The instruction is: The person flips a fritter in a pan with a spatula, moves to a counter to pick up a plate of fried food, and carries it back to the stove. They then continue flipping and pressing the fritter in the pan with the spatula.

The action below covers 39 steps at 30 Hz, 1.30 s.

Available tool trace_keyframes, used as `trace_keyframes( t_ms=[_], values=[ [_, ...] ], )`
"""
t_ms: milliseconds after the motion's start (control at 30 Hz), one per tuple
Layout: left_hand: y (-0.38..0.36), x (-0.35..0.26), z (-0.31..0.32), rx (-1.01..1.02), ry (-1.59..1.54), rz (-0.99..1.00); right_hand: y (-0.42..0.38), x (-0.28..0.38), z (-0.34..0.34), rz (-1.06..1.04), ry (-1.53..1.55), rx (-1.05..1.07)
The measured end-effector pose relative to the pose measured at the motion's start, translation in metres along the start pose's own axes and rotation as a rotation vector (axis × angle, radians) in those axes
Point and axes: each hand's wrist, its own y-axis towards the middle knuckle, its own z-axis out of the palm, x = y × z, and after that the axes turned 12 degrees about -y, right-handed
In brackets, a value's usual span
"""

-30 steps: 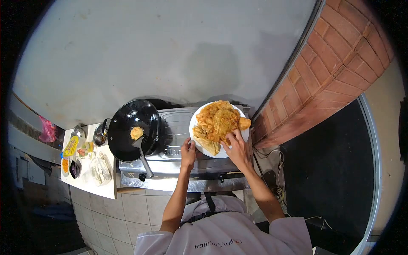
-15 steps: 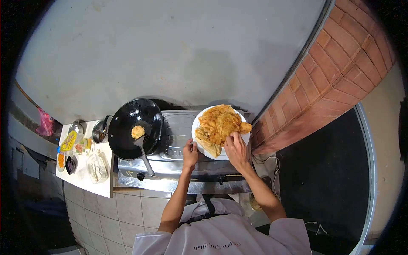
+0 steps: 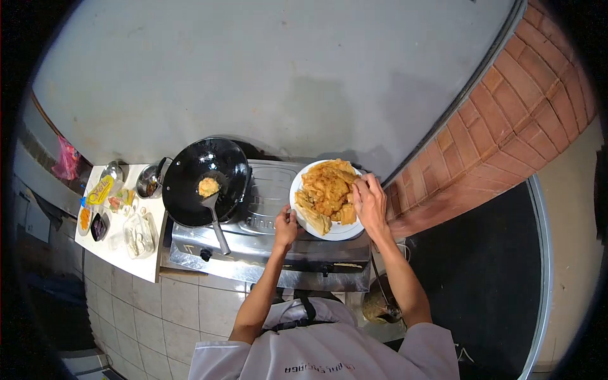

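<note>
A white plate (image 3: 346, 233) heaped with golden fried food (image 3: 328, 190) is over the right side of the stove. My left hand (image 3: 286, 228) is closed at the plate's left rim, thumb up against the edge. At the right edge of the heap, my right hand (image 3: 372, 206) has its fingers bent together on a fried piece, which they mostly cover. To the left, a black wok (image 3: 183, 196) holds one small fried fritter (image 3: 208, 186). A spatula (image 3: 217, 227) rests in the wok with its blade by the fritter and its handle over the near rim.
The steel stove (image 3: 272, 253) runs below the wok and plate. At left, a white table (image 3: 130, 263) carries a clear container (image 3: 138, 237), a metal pot (image 3: 150, 182), a yellow packet (image 3: 100, 190) and small bowls. A brick pillar (image 3: 481, 145) rises on the right.
My right hand has moved from the near side of the heap to its right edge, over the piece that stuck out there. My left hand stays by the plate rim. The view has shifted slightly.
</note>
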Motion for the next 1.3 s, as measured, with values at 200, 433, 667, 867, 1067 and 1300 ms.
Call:
trace_keyframes(
  t_ms=[200, 433, 667, 867, 1067, 1300],
  values=[
    [-0.006, 0.014, -0.019, -0.008, -0.032, -0.005, 0.002, 0.006, 0.004, 0.059, 0.050, 0.003],
    [-0.010, 0.011, -0.017, -0.017, -0.083, 0.006, 0.021, -0.007, -0.002, 0.151, 0.184, 0.054],
    [-0.017, 0.015, -0.029, -0.014, -0.064, 0.017, 0.024, -0.004, -0.008, 0.136, 0.319, 0.130],
    [-0.019, 0.025, -0.039, 0.023, -0.081, 0.048, 0.024, -0.003, -0.008, 0.229, 0.527, 0.136],
    [-0.022, 0.020, -0.039, 0.030, -0.037, 0.052, 0.024, 0.000, -0.006, 0.373, 0.724, 0.180],
    [-0.025, 0.026, -0.050, 0.040, -0.060, 0.022, 0.014, 0.012, 0.001, 0.325, 0.583, 0.221]
  ],
)
